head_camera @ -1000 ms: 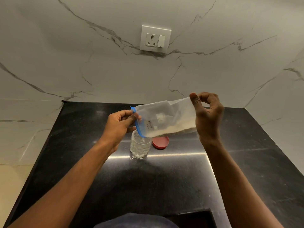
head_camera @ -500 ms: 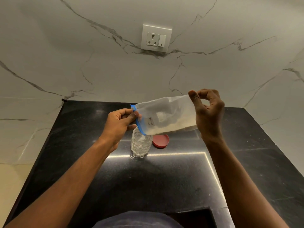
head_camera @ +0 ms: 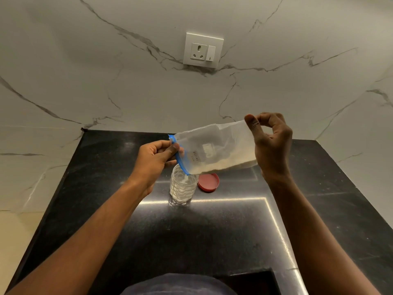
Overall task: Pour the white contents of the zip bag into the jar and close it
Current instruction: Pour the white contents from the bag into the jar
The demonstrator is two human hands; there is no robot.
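A clear zip bag (head_camera: 214, 149) with a blue zip strip is held tilted over the jar, mouth down to the left. White grains lie along its lower side and a thin stream falls from the mouth. My left hand (head_camera: 154, 159) pinches the blue strip at the bag's mouth. My right hand (head_camera: 271, 143) pinches the bag's raised bottom corner. The ribbed clear jar (head_camera: 182, 187) stands open on the black counter directly below the mouth, holding white grains. Its red lid (head_camera: 208, 182) lies flat on the counter just right of the jar.
The black counter (head_camera: 212, 235) meets a marble wall at the back and on both sides. A white socket plate (head_camera: 203, 50) sits on the back wall. A dark recess (head_camera: 251, 282) lies at the counter's near edge.
My right hand has lifted the bag's bottom corner a little higher, steepening the tilt. More grains have slid toward the mouth and into the jar. My left hand stayed in place.
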